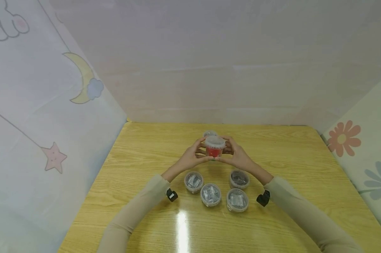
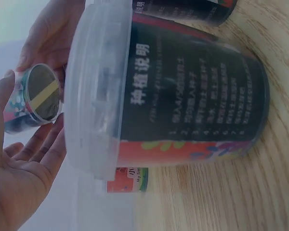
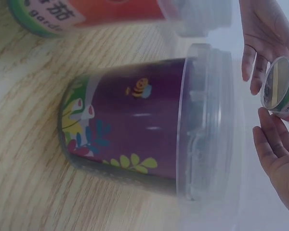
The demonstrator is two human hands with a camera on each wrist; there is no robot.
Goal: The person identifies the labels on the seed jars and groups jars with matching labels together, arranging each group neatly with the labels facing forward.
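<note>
Both hands hold one lidded plastic tub [image 1: 214, 151] with a red label and a clear lid, raised above the table. The left hand [image 1: 193, 154] grips its left side between thumb and fingers, and the right hand [image 1: 236, 154] does the same from the right. The thumbs nearly meet at the front of the tub. From below, the left wrist view shows the tub's round base [image 2: 44, 94] with a pale strip across it, between the left hand [image 2: 19, 178] and the right hand [image 2: 55, 31].
Several similar lidded tubs stand nearer the person, among them one [image 1: 210, 195] between the forearms and a purple-labelled one [image 3: 135, 120]. Another tub [image 1: 210, 133] stands behind the held one. The wooden table [image 1: 139, 151] meets patterned walls on the left, back and right.
</note>
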